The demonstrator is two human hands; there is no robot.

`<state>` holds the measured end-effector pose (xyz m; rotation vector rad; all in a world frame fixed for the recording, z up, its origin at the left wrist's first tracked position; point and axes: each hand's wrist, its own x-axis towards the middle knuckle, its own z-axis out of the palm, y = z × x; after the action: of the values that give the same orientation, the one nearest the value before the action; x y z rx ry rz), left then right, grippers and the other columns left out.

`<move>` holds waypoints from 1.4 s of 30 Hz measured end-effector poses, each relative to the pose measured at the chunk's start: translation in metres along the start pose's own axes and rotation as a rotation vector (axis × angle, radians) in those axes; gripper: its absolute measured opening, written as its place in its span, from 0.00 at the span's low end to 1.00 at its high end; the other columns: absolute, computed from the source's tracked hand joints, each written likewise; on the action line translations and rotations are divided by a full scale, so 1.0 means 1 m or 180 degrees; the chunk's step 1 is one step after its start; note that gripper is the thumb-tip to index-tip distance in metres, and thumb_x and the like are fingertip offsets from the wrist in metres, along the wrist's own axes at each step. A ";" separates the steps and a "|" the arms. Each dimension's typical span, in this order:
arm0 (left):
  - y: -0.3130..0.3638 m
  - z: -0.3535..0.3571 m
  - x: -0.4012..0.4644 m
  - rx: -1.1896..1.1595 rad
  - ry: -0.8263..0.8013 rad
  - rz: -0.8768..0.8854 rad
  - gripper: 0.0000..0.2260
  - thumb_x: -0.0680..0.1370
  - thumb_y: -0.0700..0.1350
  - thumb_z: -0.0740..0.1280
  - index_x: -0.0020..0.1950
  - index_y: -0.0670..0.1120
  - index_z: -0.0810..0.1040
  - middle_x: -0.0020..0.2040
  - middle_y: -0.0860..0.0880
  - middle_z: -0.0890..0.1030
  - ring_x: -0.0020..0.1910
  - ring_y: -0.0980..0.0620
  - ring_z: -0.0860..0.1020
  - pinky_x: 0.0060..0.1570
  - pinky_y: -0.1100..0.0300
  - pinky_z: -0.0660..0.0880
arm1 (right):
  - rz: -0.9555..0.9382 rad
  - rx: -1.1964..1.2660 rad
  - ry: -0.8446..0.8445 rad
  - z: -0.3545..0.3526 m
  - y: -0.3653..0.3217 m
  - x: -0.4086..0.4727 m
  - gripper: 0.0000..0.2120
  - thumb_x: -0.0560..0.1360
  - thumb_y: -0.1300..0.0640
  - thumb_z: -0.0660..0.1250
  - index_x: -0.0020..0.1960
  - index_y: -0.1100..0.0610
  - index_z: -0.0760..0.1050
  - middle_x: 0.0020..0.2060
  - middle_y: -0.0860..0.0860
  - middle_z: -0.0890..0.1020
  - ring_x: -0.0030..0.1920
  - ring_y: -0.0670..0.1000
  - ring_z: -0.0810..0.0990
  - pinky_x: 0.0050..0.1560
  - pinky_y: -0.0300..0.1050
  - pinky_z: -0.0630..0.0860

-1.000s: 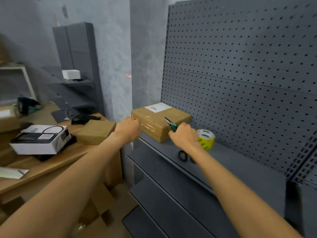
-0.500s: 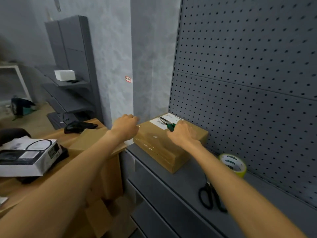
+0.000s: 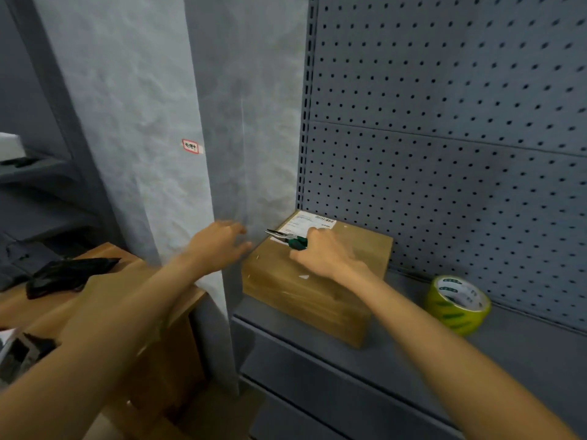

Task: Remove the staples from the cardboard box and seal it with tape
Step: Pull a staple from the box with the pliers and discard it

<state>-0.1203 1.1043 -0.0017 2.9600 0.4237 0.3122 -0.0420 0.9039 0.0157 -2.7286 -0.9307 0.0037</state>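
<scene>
A: Where's the cardboard box (image 3: 305, 290)?
B: On the grey shelf (image 3: 397, 354), left end, back against the pegboard (image 3: 444, 138) and beside the textured wall (image 3: 165, 128). Closed. White shipping label (image 3: 313, 224) on its far top corner. Glossy clear film across the top and front face.

A: Anything visible inside?
B: No. Flaps are down, contents hidden. Can't make out any staples at this resolution.

A: Right hand (image 3: 327, 255)?
B: Resting on the box top, fingers curled round green-handled pliers (image 3: 287, 239). Metal nose points left, lies over the label edge near the box's far left corner.

A: Left hand (image 3: 216, 244)?
B: Fingers loosely spread, holding nothing. It's at the box's left top edge, fingertips just at the corner. Blurred, so I can't tell whether they actually touch the cardboard.

A: Tape?
B: Tape roll (image 3: 457, 303), yellow-green with a white core, lying on the same shelf to the right of the box, apart from it, near the pegboard.

A: Anything else?
B: Wooden table (image 3: 104, 281) to the left with a black object (image 3: 66, 274) on it. Small red-bordered sticker (image 3: 190, 146) on the wall.
</scene>
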 end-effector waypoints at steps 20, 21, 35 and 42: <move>-0.027 0.064 0.010 -0.2129 -0.0595 0.0763 0.40 0.65 0.74 0.58 0.73 0.55 0.63 0.66 0.57 0.70 0.65 0.56 0.68 0.61 0.57 0.69 | 0.0409 0.0140 -0.0081 0.019 -0.008 -0.021 0.22 0.71 0.38 0.64 0.57 0.51 0.74 0.48 0.48 0.79 0.43 0.50 0.78 0.44 0.53 0.79; -0.024 0.065 0.009 -0.2304 -0.0612 0.0701 0.40 0.64 0.74 0.59 0.72 0.56 0.63 0.64 0.58 0.70 0.63 0.57 0.69 0.61 0.57 0.71 | 0.0395 0.0165 -0.0115 0.018 -0.008 -0.021 0.21 0.70 0.38 0.64 0.56 0.51 0.74 0.47 0.48 0.79 0.44 0.50 0.78 0.44 0.53 0.79; -0.027 0.064 0.013 -0.2408 -0.0729 0.0869 0.41 0.65 0.72 0.64 0.73 0.62 0.53 0.66 0.64 0.61 0.64 0.64 0.63 0.62 0.62 0.65 | 0.0284 0.0223 -0.0685 0.001 -0.008 -0.020 0.15 0.71 0.39 0.66 0.49 0.50 0.75 0.42 0.47 0.79 0.41 0.49 0.78 0.42 0.51 0.78; -0.027 0.066 0.019 -0.2277 -0.0886 0.0885 0.47 0.62 0.73 0.62 0.76 0.57 0.53 0.75 0.57 0.59 0.70 0.57 0.64 0.69 0.50 0.67 | 0.0287 0.0180 -0.0702 0.000 -0.011 -0.020 0.16 0.72 0.39 0.66 0.50 0.50 0.75 0.42 0.46 0.78 0.40 0.47 0.77 0.36 0.45 0.74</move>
<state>-0.0947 1.1292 -0.0661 2.2958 -0.1234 0.0508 -0.0644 0.9000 0.0166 -2.7541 -0.8469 0.3488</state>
